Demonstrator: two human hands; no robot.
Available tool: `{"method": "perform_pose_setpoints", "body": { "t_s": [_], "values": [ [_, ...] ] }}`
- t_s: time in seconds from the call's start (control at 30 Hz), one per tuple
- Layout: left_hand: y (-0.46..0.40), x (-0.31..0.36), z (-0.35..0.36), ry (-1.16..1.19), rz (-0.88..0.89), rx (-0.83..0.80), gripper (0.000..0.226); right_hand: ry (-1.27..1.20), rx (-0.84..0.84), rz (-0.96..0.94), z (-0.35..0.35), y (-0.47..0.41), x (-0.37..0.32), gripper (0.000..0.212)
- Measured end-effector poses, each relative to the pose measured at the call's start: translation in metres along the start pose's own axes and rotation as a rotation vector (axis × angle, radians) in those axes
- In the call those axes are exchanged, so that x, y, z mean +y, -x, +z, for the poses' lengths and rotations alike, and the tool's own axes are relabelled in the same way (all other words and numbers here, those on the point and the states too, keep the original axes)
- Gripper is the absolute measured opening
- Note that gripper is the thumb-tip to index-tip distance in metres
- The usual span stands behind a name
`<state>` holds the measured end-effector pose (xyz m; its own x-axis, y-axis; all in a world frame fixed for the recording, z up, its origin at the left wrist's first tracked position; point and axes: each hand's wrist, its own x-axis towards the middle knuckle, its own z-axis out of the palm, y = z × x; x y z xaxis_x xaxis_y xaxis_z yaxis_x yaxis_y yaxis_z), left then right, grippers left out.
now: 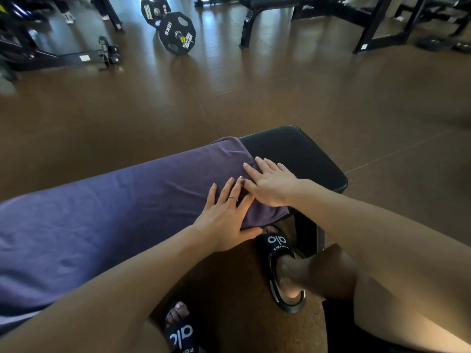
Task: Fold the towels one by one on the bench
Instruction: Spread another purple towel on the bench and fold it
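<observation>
With both palms flat and fingers spread, the left hand (226, 220) and right hand (270, 184) press on the right end of the purple towel (114, 212), holding nothing. Towel lies lengthwise along the black padded bench (300, 154), covering most of it; its near edge hangs over the front. Looks like early in this fold: cloth is smoothed into a long strip, the short-way folds probably still to do. No other towels or finished stack visible, so overall count unknown. Black slides (277, 250) on the brown floor (280, 85) below. Further back: a loaded barbell (175, 31), another bench (280, 6), rack frames.
</observation>
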<state>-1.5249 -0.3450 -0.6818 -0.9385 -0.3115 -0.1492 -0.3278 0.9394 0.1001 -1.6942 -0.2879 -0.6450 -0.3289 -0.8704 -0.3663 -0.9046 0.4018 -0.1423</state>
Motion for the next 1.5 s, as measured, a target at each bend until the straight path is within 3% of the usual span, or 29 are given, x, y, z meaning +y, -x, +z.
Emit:
{"method": "perform_pose_setpoints", "body": {
  "t_s": [0.13,0.23,0.43,0.63,0.77,0.87,1.07,1.33,1.5],
  "values": [
    [-0.01,-0.008,-0.01,0.105,-0.024,0.08,0.088,0.009,0.161,-0.083,-0.008,-0.021,-0.002,0.06],
    [-0.021,-0.019,-0.017,0.098,-0.067,0.158,0.088,-0.046,0.169,-0.131,-0.017,-0.047,-0.005,0.059],
    [-0.053,-0.059,-0.026,0.083,-0.232,0.123,0.082,-0.059,0.129,-0.121,-0.033,-0.094,-0.013,0.058],
    [-0.054,-0.085,-0.027,0.145,-0.374,0.004,0.093,0.053,0.168,-0.075,-0.029,-0.12,-0.018,0.057],
    [-0.054,-0.085,-0.025,0.154,-0.376,-0.007,0.094,0.081,0.25,-0.03,-0.029,-0.128,-0.025,0.055],
    [-0.053,-0.086,-0.023,0.161,-0.374,0.018,0.093,0.054,0.189,-0.093,-0.027,-0.13,-0.03,0.056],
    [-0.048,-0.082,-0.024,0.154,-0.37,0.0,0.091,0.032,0.18,0.072,-0.026,-0.117,-0.012,0.062],
    [-0.036,-0.053,-0.029,0.184,-0.249,0.034,0.092,0.003,0.145,-0.102,-0.007,-0.047,-0.008,0.061],
    [-0.023,-0.026,-0.024,0.126,-0.227,-0.08,0.098,0.036,0.217,-0.043,0.026,-0.01,0.01,0.062]
  ]
}}
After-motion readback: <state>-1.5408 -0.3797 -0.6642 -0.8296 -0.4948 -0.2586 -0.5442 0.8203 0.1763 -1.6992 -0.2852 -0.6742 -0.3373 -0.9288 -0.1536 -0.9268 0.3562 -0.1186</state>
